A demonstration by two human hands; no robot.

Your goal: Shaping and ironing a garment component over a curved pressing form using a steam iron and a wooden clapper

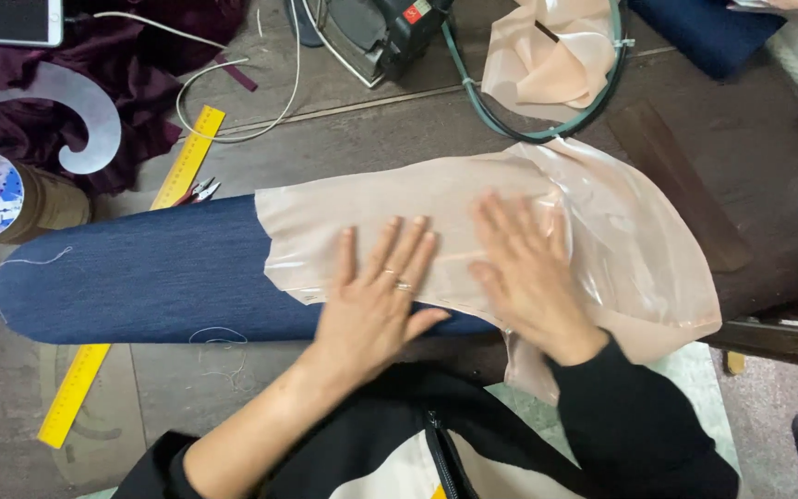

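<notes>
The denim-covered sleeve board lies across my table, and the sheer peach fabric drapes over its right end. My left hand and right hand press flat on the fabric, fingers spread, gripping nothing. I should keep my palms light and stroke outward so no wrinkle gets trapped underneath.

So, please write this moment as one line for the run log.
left hand: flat on peach sheer fabric | right hand: flat on same fabric | fabric: over blue sleeve board | yellow ruler: under board
</notes>
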